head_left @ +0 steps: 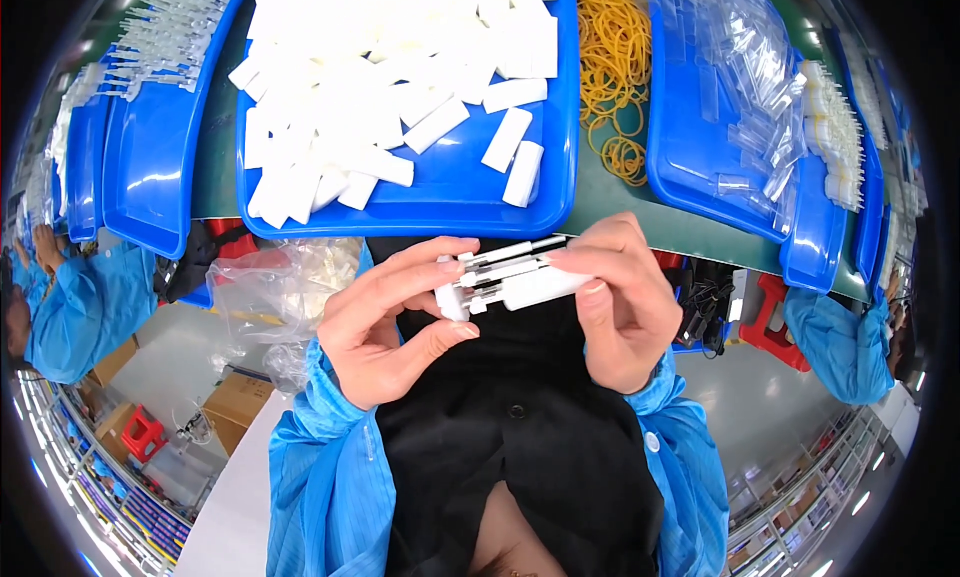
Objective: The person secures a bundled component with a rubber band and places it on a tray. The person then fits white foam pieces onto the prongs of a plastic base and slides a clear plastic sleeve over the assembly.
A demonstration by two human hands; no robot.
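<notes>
- Currently, a bundle of slim white plastic rods and tubes [505, 270] is held between both hands, just off the near edge of the green worktop [690, 227].
- Its long axis runs left to right, the right end tilted slightly far.
- The left hand [380, 327] pinches its left end between thumb and fingers; the right hand [630, 312] pinches its right end likewise.
- Any marking on the bundle is too small to tell.
- Just far of the hands curves the near rim of a large blue plastic tray [400, 223]; white oblong blocks [437, 127] heap at its far left, and blue floor shows near right.
- Right of it, yellow rubber bands [612, 57] lie in a worktop gap.
</notes>
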